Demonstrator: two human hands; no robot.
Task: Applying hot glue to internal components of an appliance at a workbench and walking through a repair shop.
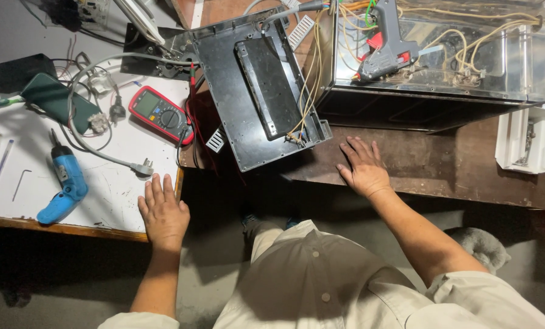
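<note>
Both hands are lying flat and empty here, fingers spread, gripping nothing. The left hand [163, 210] is resting palm down at the lower left of centre, on the near corner of the white tabletop [120, 158], its fingertips sitting just below the white plug [143, 166] at the end of a grey cable [80, 91] that is looping up across the top. The right hand [362, 167] is pressing palm down on the dark wooden bench [443, 164] at centre frame, fingers fanned toward the black plastic casing [257, 85], which is lying tilted just above and left of it, overhanging the gap between the two surfaces; the fingertips are close to its lower right corner but I cannot tell whether they are touching it. Yellowish wires [312, 73] are trailing from that corner up into the open metal chassis [443, 55] filling the upper right, where a grey glue gun [385, 42] is sitting on top. A red multimeter [163, 114] is lying between the left hand and the casing, above the plug. Over at the left edge, a blue cordless screwdriver [65, 186] is lying well apart from the left hand, with a dark green case [56, 100] above it. At the far right, a white plastic part [528, 139] is resting on the bench.
</note>
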